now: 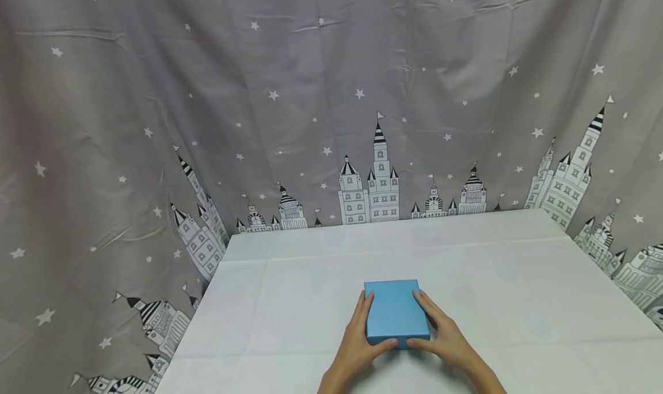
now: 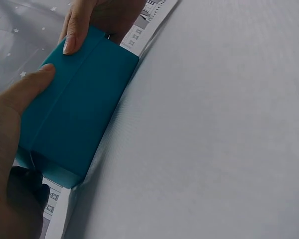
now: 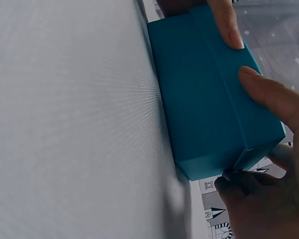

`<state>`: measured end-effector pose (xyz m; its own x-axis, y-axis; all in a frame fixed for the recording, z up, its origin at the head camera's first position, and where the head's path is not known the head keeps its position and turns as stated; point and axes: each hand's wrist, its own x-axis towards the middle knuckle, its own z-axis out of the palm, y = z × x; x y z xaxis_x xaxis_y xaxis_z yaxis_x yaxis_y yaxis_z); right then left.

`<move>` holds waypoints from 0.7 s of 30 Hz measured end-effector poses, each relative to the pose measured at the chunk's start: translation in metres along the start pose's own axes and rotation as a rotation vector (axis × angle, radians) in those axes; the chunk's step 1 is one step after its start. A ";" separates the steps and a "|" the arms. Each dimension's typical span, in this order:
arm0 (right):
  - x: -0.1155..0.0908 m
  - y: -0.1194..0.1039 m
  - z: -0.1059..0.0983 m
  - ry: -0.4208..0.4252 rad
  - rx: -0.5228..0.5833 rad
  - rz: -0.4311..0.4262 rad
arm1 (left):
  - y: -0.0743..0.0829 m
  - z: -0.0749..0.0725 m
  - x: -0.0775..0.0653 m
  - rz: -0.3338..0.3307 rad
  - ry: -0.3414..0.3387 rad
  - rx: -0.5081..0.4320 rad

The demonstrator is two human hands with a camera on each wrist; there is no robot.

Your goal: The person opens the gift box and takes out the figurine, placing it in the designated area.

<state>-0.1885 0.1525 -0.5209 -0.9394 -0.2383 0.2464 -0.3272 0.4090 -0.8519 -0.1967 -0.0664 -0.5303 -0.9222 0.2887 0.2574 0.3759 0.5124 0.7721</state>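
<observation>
A blue lidded box (image 1: 396,309) lies flat on the white-covered table, near its front. My left hand (image 1: 358,341) grips the box's left side, with the thumb pressed to the front face. From the right, my right hand (image 1: 448,337) holds it the same way, fingers along the side and thumb on the front. Both thumbs come close together at the middle of the front face. In the left wrist view, a seam between lid and base runs along the box (image 2: 84,102). The right wrist view shows that seam on the box (image 3: 204,94) too, with the thumb on the lid part.
White cloth (image 1: 290,302) with fold lines covers the table. Behind it and at both sides hangs a grey curtain (image 1: 311,66) printed with stars and castles, meeting the table's back edge.
</observation>
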 end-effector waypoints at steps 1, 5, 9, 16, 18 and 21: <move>0.000 0.000 0.000 0.000 0.000 0.000 | 0.001 0.000 0.000 0.000 0.003 -0.001; 0.002 -0.003 -0.002 0.004 -0.020 0.008 | 0.003 -0.001 0.002 -0.004 0.009 -0.001; 0.002 -0.006 -0.004 0.013 -0.049 -0.002 | 0.006 -0.004 0.003 -0.007 0.012 0.006; 0.005 -0.017 -0.010 0.024 -0.076 -0.033 | 0.015 -0.011 0.007 -0.001 0.018 0.024; 0.006 -0.021 -0.012 0.024 -0.072 -0.048 | 0.019 -0.014 0.008 0.015 0.026 0.032; 0.008 -0.028 -0.016 0.031 -0.069 -0.068 | 0.026 -0.019 0.011 0.043 0.046 0.046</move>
<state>-0.1884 0.1528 -0.4877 -0.9173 -0.2408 0.3173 -0.3953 0.4526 -0.7993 -0.1991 -0.0657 -0.4963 -0.9077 0.2744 0.3174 0.4185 0.5375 0.7321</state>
